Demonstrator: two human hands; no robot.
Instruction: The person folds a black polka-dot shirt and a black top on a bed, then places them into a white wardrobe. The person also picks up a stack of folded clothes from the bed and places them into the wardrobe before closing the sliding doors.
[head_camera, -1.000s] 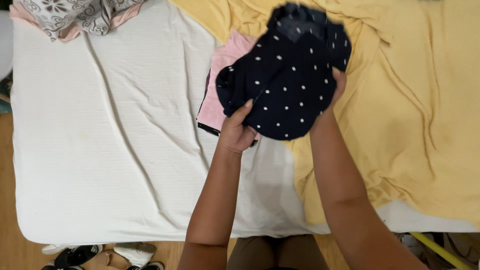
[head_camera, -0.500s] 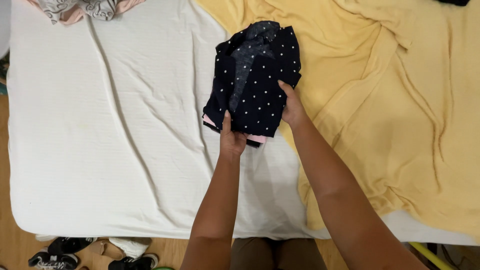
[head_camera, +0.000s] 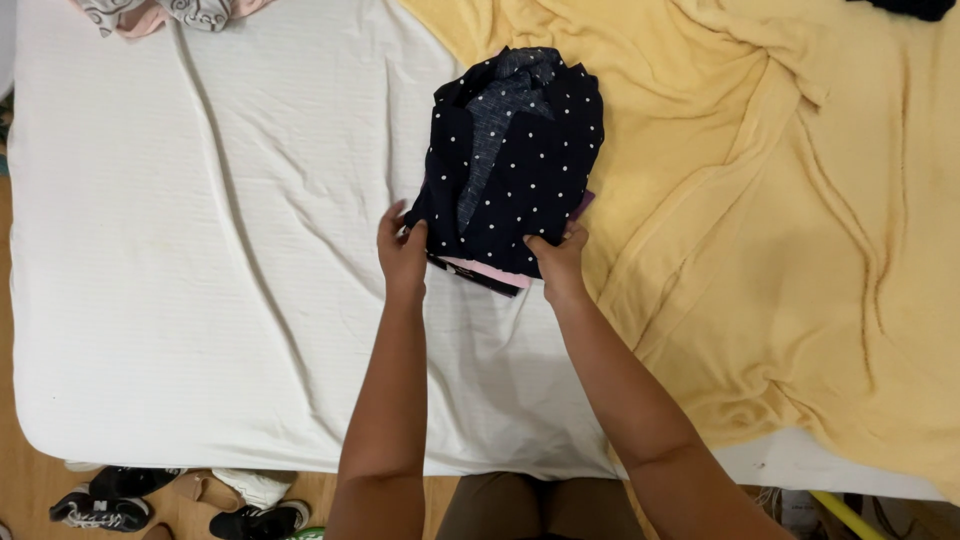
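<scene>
Polka-dot garment (head_camera: 520, 165) hides most of pink cloth (head_camera: 487, 270).

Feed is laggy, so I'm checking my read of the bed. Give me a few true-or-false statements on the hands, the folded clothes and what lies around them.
1. Both hands rest at the near edge of the dark polka-dot garment. True: left hand at its left corner, right hand at its right.
2. The garment lies on bare wood floor. False: it lies on the white sheet, beside the yellow blanket.
3. A pink piece shows under the garment. True.
4. The shoes sit on the bed. False: they are on the floor beside it.
</scene>
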